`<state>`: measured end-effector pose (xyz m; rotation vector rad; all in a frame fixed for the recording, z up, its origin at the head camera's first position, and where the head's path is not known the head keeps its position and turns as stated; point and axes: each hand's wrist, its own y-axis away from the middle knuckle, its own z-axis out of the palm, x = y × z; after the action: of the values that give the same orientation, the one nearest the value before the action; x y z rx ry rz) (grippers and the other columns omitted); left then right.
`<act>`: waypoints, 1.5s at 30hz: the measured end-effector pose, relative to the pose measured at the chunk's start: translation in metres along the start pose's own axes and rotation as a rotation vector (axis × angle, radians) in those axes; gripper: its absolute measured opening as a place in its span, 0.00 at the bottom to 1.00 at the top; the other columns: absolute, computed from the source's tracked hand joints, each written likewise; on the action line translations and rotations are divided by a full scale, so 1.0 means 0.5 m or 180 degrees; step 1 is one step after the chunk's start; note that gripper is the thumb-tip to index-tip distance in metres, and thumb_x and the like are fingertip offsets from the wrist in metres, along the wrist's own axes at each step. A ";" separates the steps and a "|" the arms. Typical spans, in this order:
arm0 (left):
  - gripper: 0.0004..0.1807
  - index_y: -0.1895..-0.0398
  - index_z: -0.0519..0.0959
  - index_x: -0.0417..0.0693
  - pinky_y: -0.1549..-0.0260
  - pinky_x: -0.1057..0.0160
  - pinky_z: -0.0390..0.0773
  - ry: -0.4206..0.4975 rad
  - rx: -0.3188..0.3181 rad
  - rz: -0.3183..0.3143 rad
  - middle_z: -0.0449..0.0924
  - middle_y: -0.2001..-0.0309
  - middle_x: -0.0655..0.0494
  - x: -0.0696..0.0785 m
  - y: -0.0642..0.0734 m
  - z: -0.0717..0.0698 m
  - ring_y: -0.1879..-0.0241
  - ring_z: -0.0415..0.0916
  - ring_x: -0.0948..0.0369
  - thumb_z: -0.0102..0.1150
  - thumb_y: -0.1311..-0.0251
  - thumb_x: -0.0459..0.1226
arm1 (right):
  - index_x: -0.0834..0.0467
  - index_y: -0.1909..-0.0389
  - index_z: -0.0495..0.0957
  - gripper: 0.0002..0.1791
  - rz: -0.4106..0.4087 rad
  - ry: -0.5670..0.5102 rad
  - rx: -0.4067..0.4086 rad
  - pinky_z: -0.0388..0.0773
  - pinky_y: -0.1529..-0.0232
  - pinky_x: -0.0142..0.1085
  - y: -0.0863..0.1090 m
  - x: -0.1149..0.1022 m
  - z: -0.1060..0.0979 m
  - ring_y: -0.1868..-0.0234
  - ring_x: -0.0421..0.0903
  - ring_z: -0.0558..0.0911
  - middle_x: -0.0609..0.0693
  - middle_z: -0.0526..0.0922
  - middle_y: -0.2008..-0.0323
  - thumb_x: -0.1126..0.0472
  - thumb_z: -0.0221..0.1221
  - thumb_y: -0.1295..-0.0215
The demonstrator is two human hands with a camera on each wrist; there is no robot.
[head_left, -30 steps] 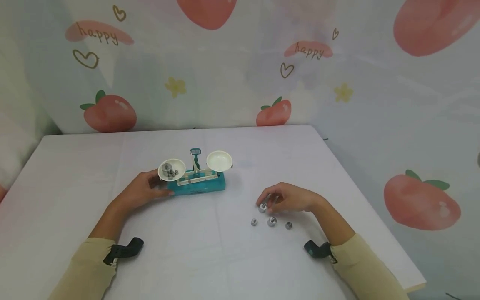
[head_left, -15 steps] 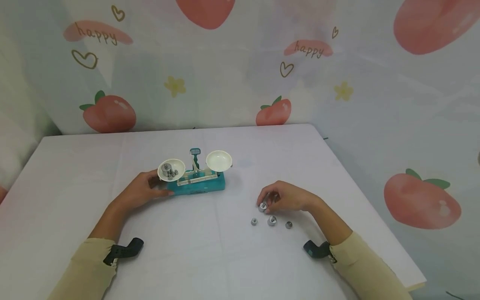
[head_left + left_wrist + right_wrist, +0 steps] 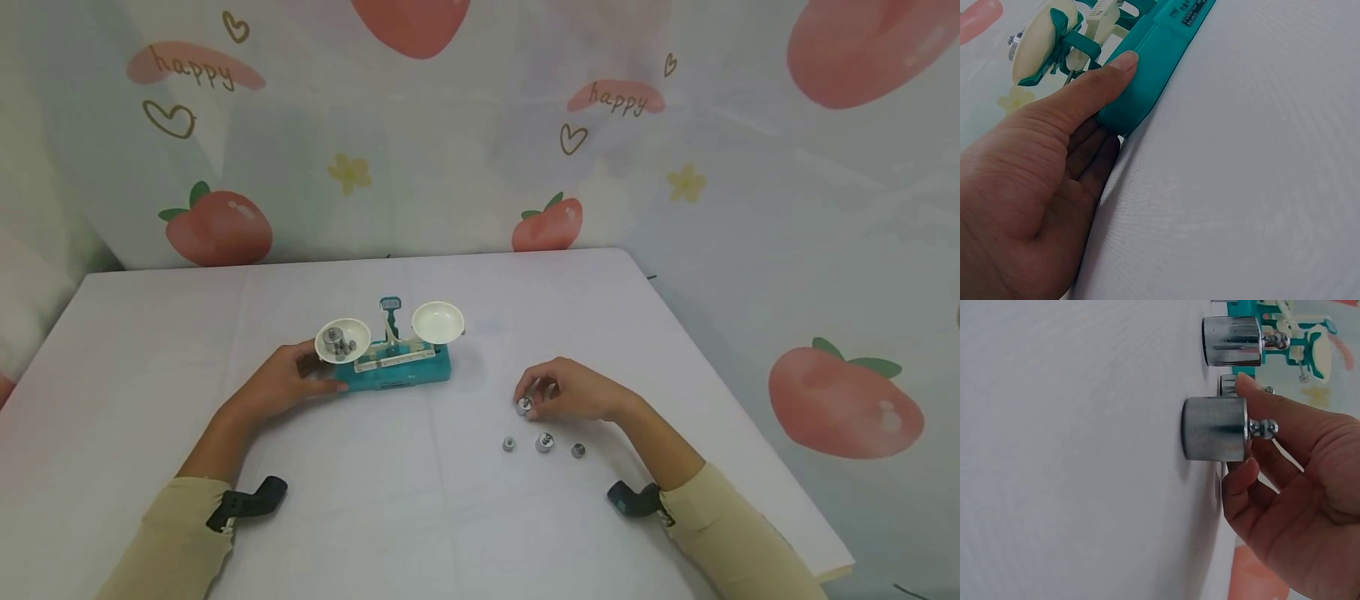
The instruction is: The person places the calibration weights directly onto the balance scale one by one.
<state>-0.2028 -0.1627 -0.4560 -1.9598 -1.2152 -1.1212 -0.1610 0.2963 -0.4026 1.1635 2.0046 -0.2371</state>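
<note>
"Teal and cream, a balance scale [image 3: 393,377] stands left of middle on a white-covered table [image 3: 375,517], gripped at its base's left end by a person's left hand [image 3: 281,382]."

"What does the left wrist's view add?"

"The thumb [image 3: 1100,84] laid along the front, other fingers bent behind the end, and a printed label [image 3: 1195,12] that the head view renders as a small mark."

"And the right hand [image 3: 573,392]?"

"To the right of the scale, thumb and fingers pinch a metal weight [image 3: 524,407]; whether its bottom touches the cloth, I cannot tell. Only the right wrist's view shows cylinders side-on, knobs projecting, one partly hidden."

"The count?"

"One scale, two hands, two pans, left [image 3: 360,335] and right [image 3: 438,322]. Four weights sit out to the right: the pinched one and three loose weights [image 3: 544,442] on its near side. The left pan, seen from the head, carries one large weight [image 3: 333,338] and smaller ones, too tiny to number."
</note>
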 end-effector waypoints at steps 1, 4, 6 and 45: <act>0.43 0.28 0.71 0.36 0.29 0.41 0.62 0.0001 0.0000 0.0007 0.68 0.28 0.39 0.000 0.000 0.000 0.27 0.61 0.39 0.80 0.46 0.37 | 0.49 0.57 0.87 0.12 0.0008 -0.0030 -0.0002 0.79 0.63 0.37 -0.001 0.001 0.000 0.64 0.48 0.79 0.48 0.81 0.70 0.65 0.74 0.39; 0.42 0.28 0.71 0.37 0.29 0.41 0.62 -0.0005 0.0015 0.0010 0.69 0.28 0.40 0.001 0.000 0.000 0.27 0.62 0.39 0.80 0.46 0.36 | 0.51 0.56 0.87 0.12 0.0018 -0.0110 -0.0004 0.78 0.63 0.37 -0.004 0.005 0.002 0.65 0.49 0.79 0.49 0.80 0.70 0.65 0.74 0.40; 0.42 0.28 0.71 0.37 0.29 0.41 0.62 0.0004 0.0016 0.0022 0.69 0.28 0.40 0.001 0.000 -0.001 0.27 0.62 0.39 0.80 0.46 0.36 | 0.51 0.56 0.87 0.12 0.0023 -0.0136 0.0006 0.78 0.63 0.37 -0.004 0.006 0.002 0.65 0.49 0.79 0.50 0.80 0.70 0.65 0.74 0.40; 0.43 0.28 0.71 0.36 0.29 0.40 0.63 -0.0026 -0.0005 0.0004 0.69 0.29 0.38 0.001 0.000 0.002 0.27 0.62 0.39 0.80 0.46 0.37 | 0.50 0.53 0.86 0.10 -0.0066 -0.0135 0.1188 0.73 0.70 0.40 -0.063 -0.176 -0.063 0.61 0.51 0.76 0.49 0.84 0.62 0.58 0.72 0.34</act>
<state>-0.2023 -0.1618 -0.4559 -1.9679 -1.2174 -1.1151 -0.1799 0.2373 -0.3259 1.3517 1.9875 -0.6637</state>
